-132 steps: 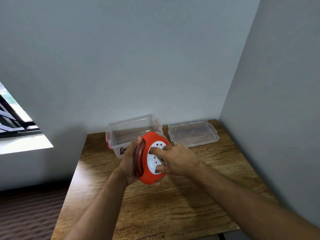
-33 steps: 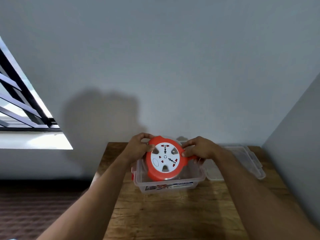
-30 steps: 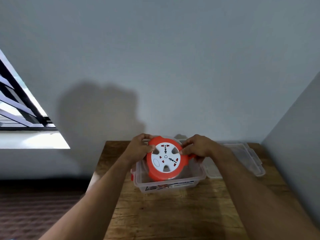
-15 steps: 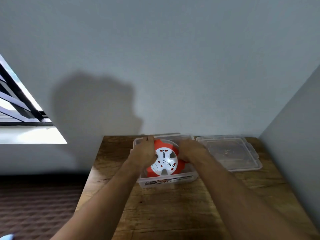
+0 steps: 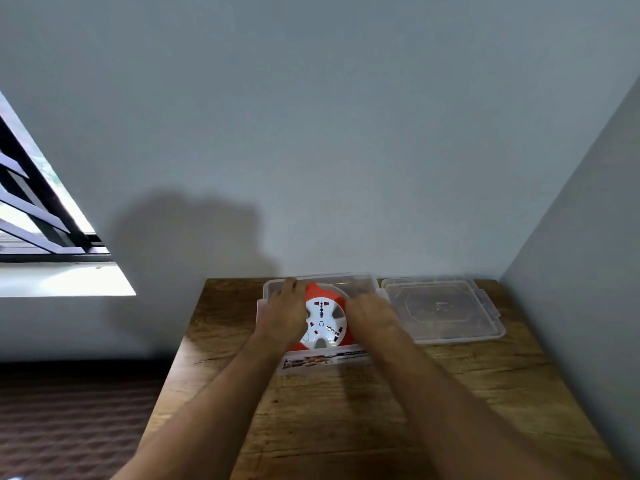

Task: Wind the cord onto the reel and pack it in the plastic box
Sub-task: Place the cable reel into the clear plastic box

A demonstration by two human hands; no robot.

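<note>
The reel (image 5: 323,320), judged rigid, fairly heavy and smooth-sided, is being held by its orange rim inside the plastic box (image 5: 323,362), gripped between the curled left hand (image 5: 282,315) and right hand (image 5: 372,315).

Person, head view, two forearms and two hands visible.

Left hand (image 5: 282,315): bare, no glove, ring, watch or band to be seen on its back or at the wrist. Fingers mostly out of sight past the knuckles; the tips are blurred.

Right hand (image 5: 372,315): bare likewise, nothing worn at the wrist; outline soft with blur, so fine detail on the knuckles cannot be made out.

Forearms: both bare along their whole visible length, from wrist to the lower edge of the picture. No sleeve, cuff or strap shows anywhere on them. No markings can be read on either arm at this sharpness.
</note>
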